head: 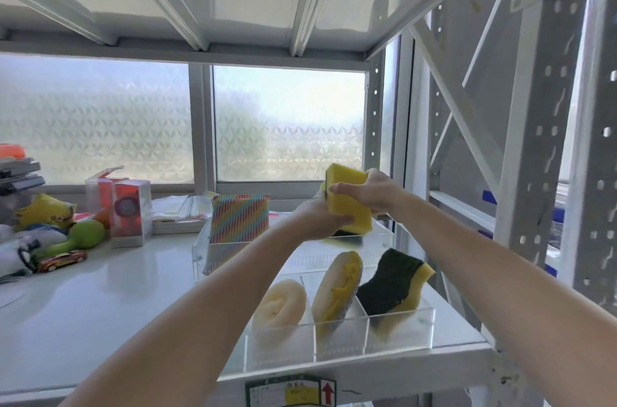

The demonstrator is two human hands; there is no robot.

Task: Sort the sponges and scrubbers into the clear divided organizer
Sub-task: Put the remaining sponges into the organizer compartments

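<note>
A yellow sponge (349, 198) with a dark scouring face was held above the far right section of the clear divided organizer (337, 336), which stood on the white shelf (110, 300). Both hands had it: the left hand (320, 216) was wrapped closed around its lower left edge from beneath, and the right hand (372, 193) was clamped on its upper right side, thumb across the yellow face.

In the organizer's near row, three compartments each held one piece standing on edge: one pale round scrubber (280, 305) on the left, one oval yellow-and-silver scrubber (337, 289) in the middle, one curved green-and-yellow sponge (394, 286) on the right. One striped rainbow sponge (238, 218) stood upright in the far left section. Another dark-and-yellow piece showed partly under the held sponge; I could not tell what it was.

To the left on the shelf lay one toy car (61, 260) and two clear boxes (128, 213).
</note>
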